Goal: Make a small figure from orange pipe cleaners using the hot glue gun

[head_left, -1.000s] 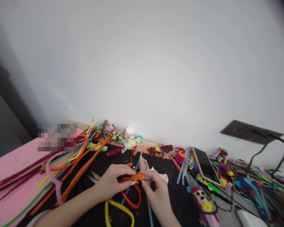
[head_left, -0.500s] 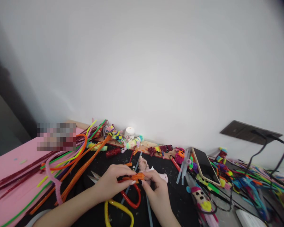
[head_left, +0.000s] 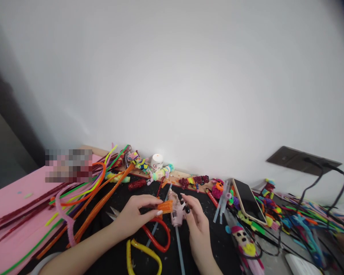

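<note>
Probable orange bundle (head_left: 165, 207) in left hand (head_left: 135, 214)

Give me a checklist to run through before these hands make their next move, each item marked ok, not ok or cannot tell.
1. Orange piece secured: ok; the left hand pinches it between thumb and fingers.
2. Right hand firmly on the pale pink glue gun: cannot tell; the fingertips are at its side, but the grip is unclear.
3. Glue gun nozzle cool or hot: cannot tell; nothing visible shows its heat.
4. Scissor blades closed and away from the left arm: not ok; the tips stand apart, right beside the wrist.
5. Phone out of the way: ok; it lies apart from both hands.
</note>
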Available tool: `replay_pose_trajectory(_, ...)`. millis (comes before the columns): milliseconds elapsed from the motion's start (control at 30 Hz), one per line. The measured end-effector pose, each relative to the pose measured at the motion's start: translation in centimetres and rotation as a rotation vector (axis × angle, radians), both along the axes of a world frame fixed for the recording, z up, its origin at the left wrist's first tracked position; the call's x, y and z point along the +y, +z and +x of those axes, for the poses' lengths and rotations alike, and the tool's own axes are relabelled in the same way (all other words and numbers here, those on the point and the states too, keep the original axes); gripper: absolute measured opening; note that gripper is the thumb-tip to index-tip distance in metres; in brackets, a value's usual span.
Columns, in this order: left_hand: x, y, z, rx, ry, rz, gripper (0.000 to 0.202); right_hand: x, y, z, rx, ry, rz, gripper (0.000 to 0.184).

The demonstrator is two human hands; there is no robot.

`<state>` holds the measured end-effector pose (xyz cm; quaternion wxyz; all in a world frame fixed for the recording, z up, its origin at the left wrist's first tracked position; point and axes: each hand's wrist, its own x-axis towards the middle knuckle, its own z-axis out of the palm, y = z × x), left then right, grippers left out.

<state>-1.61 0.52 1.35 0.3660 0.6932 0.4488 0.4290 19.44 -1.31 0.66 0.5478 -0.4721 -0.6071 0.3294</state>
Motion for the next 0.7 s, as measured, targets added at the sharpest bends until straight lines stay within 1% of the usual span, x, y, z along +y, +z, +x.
replay_pose_trajectory(167,-0.06,-0.03,0.00,-0.071,-0.004,-0.102,0.020,0.41,0.01,0.01,0.125,-0.006,-0.088,0.015)
replay_pose_trajectory(233,-0.02,-0.01,0.01,-0.102,-0.004,-0.131,0.021,0.39,0.03,-0.12,0.142,-0.002,-0.122,0.008)
replay_pose_trajectory(267,0.02,-0.01,0.02,-0.117,-0.003,-0.144,0.021,0.35,0.08,-0.18,0.136,-0.005,-0.133,0.008)
replay_pose_trajectory(367,0.11,-0.01,0.08,-0.169,-0.001,-0.186,0.021,0.22,0.36,-0.29,0.093,-0.023,-0.135,0.016)
replay_pose_trajectory(467,0.15,-0.09,0.16,-0.253,-0.005,-0.259,0.022,0.15,0.54,-0.26,0.066,-0.042,-0.081,0.021)
replay_pose_trajectory(567,0.21,-0.29,0.21,-0.344,-0.012,-0.336,0.024,0.17,0.38,-0.10,0.055,-0.062,-0.044,0.026)
replay_pose_trajectory(700,0.40,-0.58,0.17,-0.402,0.008,-0.373,0.025,0.24,0.07,0.11,0.071,-0.076,-0.056,0.038)
